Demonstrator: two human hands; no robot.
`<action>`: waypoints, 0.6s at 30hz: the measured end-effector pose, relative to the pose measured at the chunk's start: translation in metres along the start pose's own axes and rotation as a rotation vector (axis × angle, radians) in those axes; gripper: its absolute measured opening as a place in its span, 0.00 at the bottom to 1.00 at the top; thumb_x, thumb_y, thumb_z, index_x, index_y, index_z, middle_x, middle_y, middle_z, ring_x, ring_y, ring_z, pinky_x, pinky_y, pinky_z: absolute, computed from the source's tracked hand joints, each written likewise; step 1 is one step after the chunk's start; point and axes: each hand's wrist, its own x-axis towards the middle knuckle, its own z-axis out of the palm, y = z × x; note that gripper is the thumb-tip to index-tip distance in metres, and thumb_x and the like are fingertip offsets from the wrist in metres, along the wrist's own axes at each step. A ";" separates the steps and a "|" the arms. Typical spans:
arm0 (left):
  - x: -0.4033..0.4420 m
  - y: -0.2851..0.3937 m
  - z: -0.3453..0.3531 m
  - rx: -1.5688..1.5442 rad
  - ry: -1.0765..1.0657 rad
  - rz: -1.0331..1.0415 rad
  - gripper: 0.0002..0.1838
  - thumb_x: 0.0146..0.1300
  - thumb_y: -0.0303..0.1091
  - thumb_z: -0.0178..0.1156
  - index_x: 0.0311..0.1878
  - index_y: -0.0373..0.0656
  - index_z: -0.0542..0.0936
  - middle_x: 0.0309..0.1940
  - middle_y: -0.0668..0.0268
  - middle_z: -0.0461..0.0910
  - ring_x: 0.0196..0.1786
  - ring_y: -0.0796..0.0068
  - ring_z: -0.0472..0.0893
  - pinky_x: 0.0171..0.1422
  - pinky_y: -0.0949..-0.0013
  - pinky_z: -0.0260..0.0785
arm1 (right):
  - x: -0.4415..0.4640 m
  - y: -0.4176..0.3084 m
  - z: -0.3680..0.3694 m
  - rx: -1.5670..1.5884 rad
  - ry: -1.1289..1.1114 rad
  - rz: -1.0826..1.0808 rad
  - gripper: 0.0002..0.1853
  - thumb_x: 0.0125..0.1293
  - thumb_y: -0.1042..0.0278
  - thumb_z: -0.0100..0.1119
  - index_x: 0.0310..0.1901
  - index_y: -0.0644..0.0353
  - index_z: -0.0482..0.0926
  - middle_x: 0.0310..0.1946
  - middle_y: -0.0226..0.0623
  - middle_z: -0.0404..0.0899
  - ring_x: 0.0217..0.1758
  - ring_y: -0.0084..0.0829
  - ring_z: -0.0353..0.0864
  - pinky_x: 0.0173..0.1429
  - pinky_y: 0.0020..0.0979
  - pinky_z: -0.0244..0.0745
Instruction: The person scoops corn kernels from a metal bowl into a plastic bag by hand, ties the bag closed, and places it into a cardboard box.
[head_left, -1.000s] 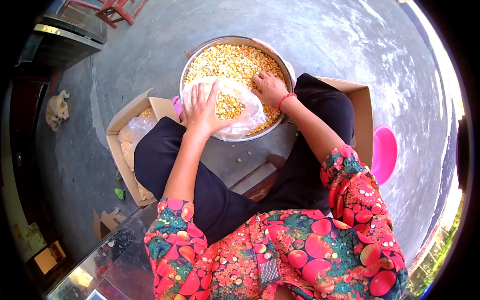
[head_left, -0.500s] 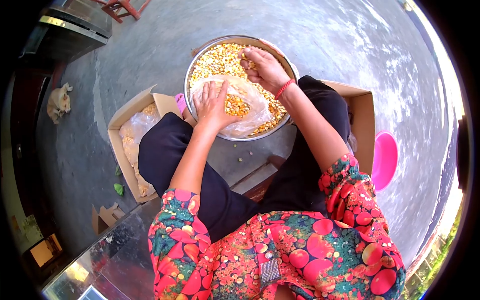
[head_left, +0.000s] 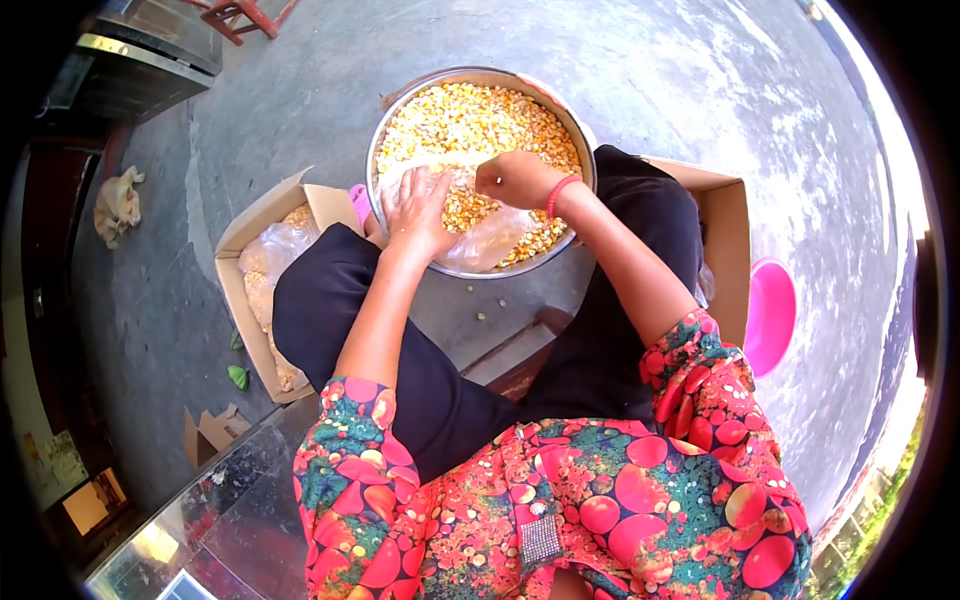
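Note:
A round metal basin [head_left: 376, 150] full of yellow corn kernels [head_left: 480, 112] stands between my knees. On the kernels at the near left lies a clear plastic bag [head_left: 490, 243] with some kernels in it. My left hand [head_left: 416, 212] rests on the bag's left side, palm down with the fingers spread. Over the bag's opening, my right hand [head_left: 519, 181], with a red bracelet at the wrist, is curled closed, back up; its fingertips and whatever they hold are hidden beneath it.
At the left, a cardboard box [head_left: 232, 235] holds bagged pale kernels. Another box [head_left: 727, 225] stands beside my right leg, with a pink basin [head_left: 772, 315] beyond it. A red wooden stool [head_left: 235, 15] and a dog [head_left: 119, 207] are farther off.
My right hand dipped into the kernels, rose curled, and has now come left and down over the bag. My left hand stays on the bag, which looks less widely spread.

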 end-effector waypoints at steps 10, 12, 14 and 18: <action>-0.004 -0.004 0.009 -0.047 0.260 0.092 0.33 0.42 0.42 0.69 0.55 0.48 0.74 0.59 0.55 0.67 0.64 0.56 0.62 0.68 0.50 0.44 | -0.024 0.059 -0.006 -0.235 0.110 0.332 0.18 0.56 0.63 0.51 0.46 0.63 0.71 0.45 0.56 0.73 0.47 0.49 0.76 0.52 0.40 0.72; -0.005 0.004 0.005 -0.209 0.400 0.249 0.21 0.49 0.41 0.64 0.46 0.44 0.79 0.48 0.58 0.76 0.56 0.58 0.70 0.62 0.54 0.54 | -0.029 0.054 0.007 -0.251 0.072 0.336 0.22 0.55 0.58 0.52 0.49 0.63 0.69 0.48 0.57 0.70 0.47 0.52 0.76 0.52 0.42 0.72; -0.010 0.014 -0.002 -0.261 0.334 0.309 0.18 0.52 0.41 0.61 0.45 0.43 0.79 0.45 0.58 0.78 0.52 0.59 0.73 0.60 0.56 0.57 | -0.030 0.050 0.017 -0.290 0.081 0.341 0.22 0.55 0.59 0.52 0.49 0.63 0.69 0.47 0.56 0.71 0.47 0.52 0.76 0.51 0.44 0.72; -0.023 0.027 -0.003 -0.379 0.120 0.443 0.17 0.58 0.39 0.57 0.47 0.40 0.77 0.40 0.55 0.79 0.46 0.55 0.76 0.52 0.59 0.66 | -0.029 0.044 0.033 -0.364 0.159 0.330 0.15 0.58 0.66 0.50 0.46 0.62 0.69 0.44 0.52 0.71 0.44 0.49 0.78 0.44 0.45 0.75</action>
